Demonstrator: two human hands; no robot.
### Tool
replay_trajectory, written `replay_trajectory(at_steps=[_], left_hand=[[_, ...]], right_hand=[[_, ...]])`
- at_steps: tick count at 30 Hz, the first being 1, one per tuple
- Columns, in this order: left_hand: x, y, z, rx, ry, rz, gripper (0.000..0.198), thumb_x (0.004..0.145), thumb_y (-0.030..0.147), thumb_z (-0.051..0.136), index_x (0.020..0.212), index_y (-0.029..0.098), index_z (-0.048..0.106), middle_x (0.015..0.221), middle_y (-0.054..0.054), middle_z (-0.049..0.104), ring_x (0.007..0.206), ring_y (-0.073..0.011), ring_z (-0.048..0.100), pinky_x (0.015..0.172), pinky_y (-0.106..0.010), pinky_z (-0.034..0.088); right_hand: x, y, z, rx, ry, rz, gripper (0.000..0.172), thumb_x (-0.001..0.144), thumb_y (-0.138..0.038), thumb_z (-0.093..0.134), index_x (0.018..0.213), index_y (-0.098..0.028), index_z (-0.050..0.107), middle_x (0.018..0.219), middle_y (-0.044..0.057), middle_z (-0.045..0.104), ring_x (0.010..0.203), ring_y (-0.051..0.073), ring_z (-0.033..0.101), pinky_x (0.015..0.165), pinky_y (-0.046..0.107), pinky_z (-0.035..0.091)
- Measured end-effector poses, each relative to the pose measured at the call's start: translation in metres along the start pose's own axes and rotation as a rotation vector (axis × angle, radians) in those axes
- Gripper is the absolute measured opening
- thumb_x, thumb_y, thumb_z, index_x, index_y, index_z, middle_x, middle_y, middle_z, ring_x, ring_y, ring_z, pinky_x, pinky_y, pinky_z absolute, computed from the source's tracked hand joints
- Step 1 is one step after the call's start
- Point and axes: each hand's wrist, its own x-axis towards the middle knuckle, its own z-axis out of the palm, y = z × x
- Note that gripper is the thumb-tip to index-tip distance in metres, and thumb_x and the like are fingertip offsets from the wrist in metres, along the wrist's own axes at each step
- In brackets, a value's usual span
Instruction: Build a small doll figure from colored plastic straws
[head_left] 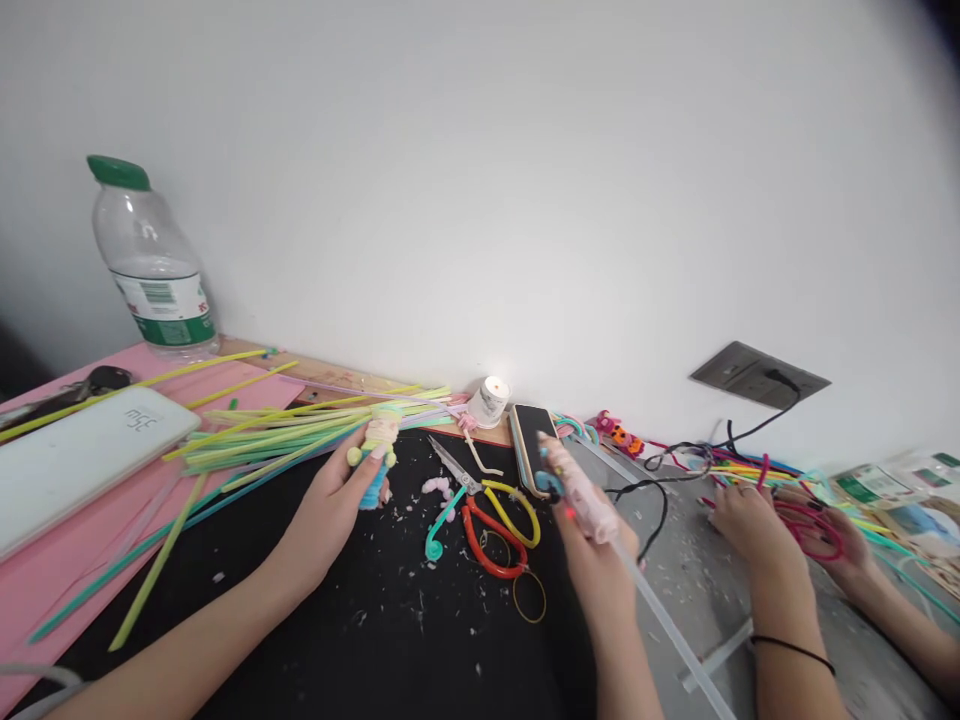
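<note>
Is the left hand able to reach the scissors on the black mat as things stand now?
Probably yes, but not freely. The left hand is shut on a small pipe-cleaner figure, so it must set that down first. The scissors lie open on the mat just to its right, nothing between.

white power bank (79,455): mark, upside down, unreadable | bottle (154,268) label: barcode, print too small to read

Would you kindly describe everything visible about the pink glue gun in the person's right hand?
The glue gun is small, pale pink and plastic-looking, with a teal nozzle end pointing away toward the phone. A small red light glows on its side. A translucent glue stick runs out of its back toward the camera. The right hand wraps its body, holding it tilted just above the black mat. A black cord lies close by; whether it joins the gun is unclear.
</note>
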Motion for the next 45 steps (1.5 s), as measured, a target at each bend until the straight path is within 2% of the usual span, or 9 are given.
replay_trajectory(at_steps=[5,10,15,19,24,29,32,36,45], left_hand=[[0.002,-0.001,-0.001,0.003,0.023,0.043,0.045,0.086,0.045,0.051,0.126,0.025,0.048,0.078,0.003,0.050,0.061,-0.0126,0.047,0.059,-0.024,0.040],[0.001,0.000,0.000,-0.009,0.002,0.036,0.044,0.086,0.045,0.052,0.125,0.025,0.048,0.074,0.004,0.048,0.061,-0.0120,0.046,0.059,-0.023,0.041],[0.005,0.003,-0.003,-0.049,0.033,0.050,0.039,0.087,0.044,0.052,0.120,0.024,0.050,0.084,0.003,0.046,0.062,-0.0101,0.045,0.059,-0.022,0.040],[0.007,0.003,-0.005,-0.036,0.071,0.081,0.034,0.088,0.043,0.051,0.116,0.024,0.052,0.082,0.003,0.045,0.063,-0.0103,0.045,0.060,-0.022,0.040],[0.008,0.001,-0.007,-0.027,0.092,0.102,0.035,0.087,0.043,0.051,0.116,0.023,0.053,0.081,0.003,0.045,0.063,-0.0116,0.046,0.061,-0.024,0.040],[0.008,0.000,-0.008,0.002,0.097,0.088,0.037,0.087,0.045,0.051,0.116,0.023,0.053,0.076,0.003,0.047,0.062,-0.0130,0.047,0.061,-0.025,0.040],[0.009,0.001,-0.007,0.004,0.102,0.089,0.036,0.086,0.044,0.052,0.115,0.023,0.053,0.076,0.003,0.048,0.060,-0.0132,0.047,0.060,-0.025,0.041],[0.008,0.002,-0.005,-0.006,0.072,0.080,0.038,0.086,0.044,0.052,0.118,0.023,0.051,0.080,0.004,0.048,0.059,-0.0118,0.047,0.060,-0.025,0.040],[0.009,0.000,-0.005,-0.010,0.030,0.090,0.039,0.089,0.043,0.049,0.123,0.026,0.047,0.078,0.005,0.046,0.061,-0.0113,0.046,0.062,-0.025,0.039]], right_hand=[[0.016,0.036,-0.043,-0.347,0.024,0.275,0.033,0.077,-0.039,0.051,0.100,-0.020,0.064,0.077,0.007,0.070,0.069,0.024,0.064,0.057,0.028,0.044],[0.031,0.078,-0.052,-0.529,-0.136,0.227,0.039,0.073,-0.030,0.052,0.109,-0.016,0.061,0.097,0.011,0.070,0.089,0.027,0.066,0.068,0.030,0.046],[0.035,0.090,-0.049,-0.683,-0.267,0.168,0.047,0.069,-0.012,0.052,0.116,-0.009,0.058,0.102,0.015,0.068,0.099,0.029,0.063,0.084,0.036,0.045],[0.031,0.070,-0.052,-0.701,-0.222,0.170,0.042,0.072,-0.017,0.055,0.113,-0.008,0.061,0.107,0.019,0.066,0.107,0.034,0.059,0.088,0.044,0.044],[0.022,-0.011,-0.032,-0.295,-0.115,-0.107,0.022,0.080,-0.024,0.055,0.095,-0.020,0.069,0.105,0.012,0.062,0.101,0.028,0.059,0.086,0.039,0.046],[0.014,-0.080,0.026,0.014,-0.460,-0.366,0.019,0.081,-0.008,0.057,0.085,-0.022,0.069,0.093,0.003,0.058,0.087,0.016,0.059,0.079,0.028,0.048],[0.011,-0.083,0.060,-0.007,-0.579,-0.508,0.019,0.081,-0.005,0.058,0.083,-0.020,0.068,0.092,0.003,0.056,0.087,0.016,0.056,0.078,0.027,0.047],[0.007,-0.067,0.087,-0.046,-0.561,-0.590,0.016,0.083,-0.006,0.057,0.085,-0.018,0.066,0.095,0.005,0.055,0.091,0.018,0.054,0.079,0.029,0.048],[0.003,-0.063,0.092,-0.031,-0.541,-0.643,0.014,0.085,-0.008,0.056,0.086,-0.018,0.066,0.104,0.007,0.056,0.096,0.020,0.053,0.082,0.031,0.047]])
